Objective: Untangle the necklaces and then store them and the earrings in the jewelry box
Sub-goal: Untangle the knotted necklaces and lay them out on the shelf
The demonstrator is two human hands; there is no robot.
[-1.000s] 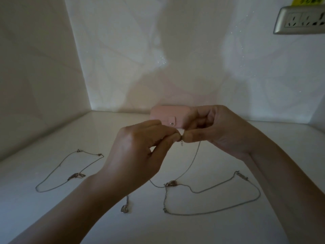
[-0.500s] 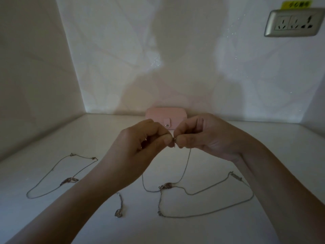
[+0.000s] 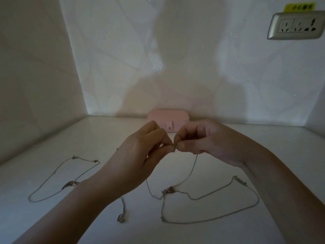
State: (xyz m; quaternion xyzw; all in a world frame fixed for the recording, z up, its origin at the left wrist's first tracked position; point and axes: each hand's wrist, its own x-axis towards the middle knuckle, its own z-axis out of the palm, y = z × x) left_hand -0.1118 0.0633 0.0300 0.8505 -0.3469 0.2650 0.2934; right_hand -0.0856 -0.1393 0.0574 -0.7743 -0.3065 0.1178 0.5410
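My left hand (image 3: 146, 155) and my right hand (image 3: 202, 143) meet above the white table, each pinching an end of a thin silver necklace (image 3: 190, 171) at its clasp. That chain hangs down from my fingers to the table, where it lies across a second necklace (image 3: 228, 217) spread in a loop at the right. A third necklace (image 3: 58, 182) lies apart at the left. A small pendant on a short chain (image 3: 121, 218) lies under my left forearm. The pink jewelry box (image 3: 168, 120) stands closed against the back wall. No earrings can be made out.
The white table (image 3: 52, 226) sits in a corner, with walls at the left and back. A wall socket (image 3: 295, 26) with a yellow label is at the upper right.
Both hands have stayed together on the clasp. The view has tilted, so the hands, chains and box sit lower in the frame and more of the box shows.
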